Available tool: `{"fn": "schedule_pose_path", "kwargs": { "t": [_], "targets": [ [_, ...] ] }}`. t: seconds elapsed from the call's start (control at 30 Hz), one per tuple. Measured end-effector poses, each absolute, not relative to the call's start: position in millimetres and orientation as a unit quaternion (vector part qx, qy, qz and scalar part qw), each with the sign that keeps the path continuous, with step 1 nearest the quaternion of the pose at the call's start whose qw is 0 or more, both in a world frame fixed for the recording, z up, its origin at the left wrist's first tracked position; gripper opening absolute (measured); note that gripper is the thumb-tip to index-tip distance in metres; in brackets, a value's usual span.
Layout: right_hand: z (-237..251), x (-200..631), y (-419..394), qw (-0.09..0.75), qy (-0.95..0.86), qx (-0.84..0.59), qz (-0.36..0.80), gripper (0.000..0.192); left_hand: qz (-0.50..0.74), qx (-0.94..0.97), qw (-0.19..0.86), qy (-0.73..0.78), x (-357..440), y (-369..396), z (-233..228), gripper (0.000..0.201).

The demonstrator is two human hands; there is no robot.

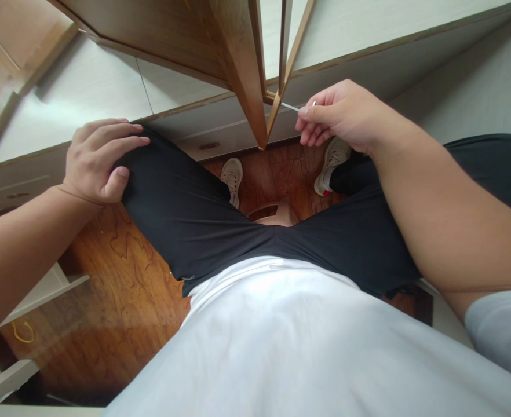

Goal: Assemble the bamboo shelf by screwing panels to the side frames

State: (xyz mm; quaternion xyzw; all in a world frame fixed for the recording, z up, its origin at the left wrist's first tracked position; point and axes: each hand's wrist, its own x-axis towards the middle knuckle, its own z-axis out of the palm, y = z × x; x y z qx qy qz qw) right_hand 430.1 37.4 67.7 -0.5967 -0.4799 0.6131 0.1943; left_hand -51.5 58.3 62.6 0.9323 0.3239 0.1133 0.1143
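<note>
My right hand (327, 116) is closed on a thin silver hex key (290, 107), its thumb on top. The key's far end meets the narrow wooden bar of a brown wooden furniture piece (242, 75), and a short bright tip shows beside the thumb. Tilted, with one corner pointing down toward me, the wooden piece stands between my knees against the edge of a pale surface. My left hand (99, 153) lies on my left knee in black trousers (164, 191). Its fingers are stretched out and it holds nothing.
A pale worktop (94, 75) with drawers (212, 139) below runs across in front of me. Another wooden piece (16, 52) lies at the upper left. Below are the wooden floor (120, 289), white shelf boards (47, 295) and a yellow loop (23, 333).
</note>
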Motion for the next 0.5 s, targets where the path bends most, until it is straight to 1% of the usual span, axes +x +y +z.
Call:
{"fn": "schedule_pose_path", "kwargs": {
  "t": [0.17, 0.37, 0.5],
  "targets": [
    [61.6, 432.7, 38.2, 0.190, -0.527, -0.602, 0.569, 0.026, 0.093, 0.925, 0.109, 0.353, -52.3, 57.8, 61.8, 0.081],
    [61.5, 437.1, 35.9, 0.194, -0.620, -0.587, 0.483, 0.019, 0.122, 0.932, 0.109, 0.323, -52.1, 57.9, 62.7, 0.073],
    [68.3, 435.5, 34.6, 0.165, -0.658, -0.598, 0.426, 0.011, 0.119, 0.931, 0.113, 0.326, -51.2, 58.2, 63.1, 0.075]
  ]
}}
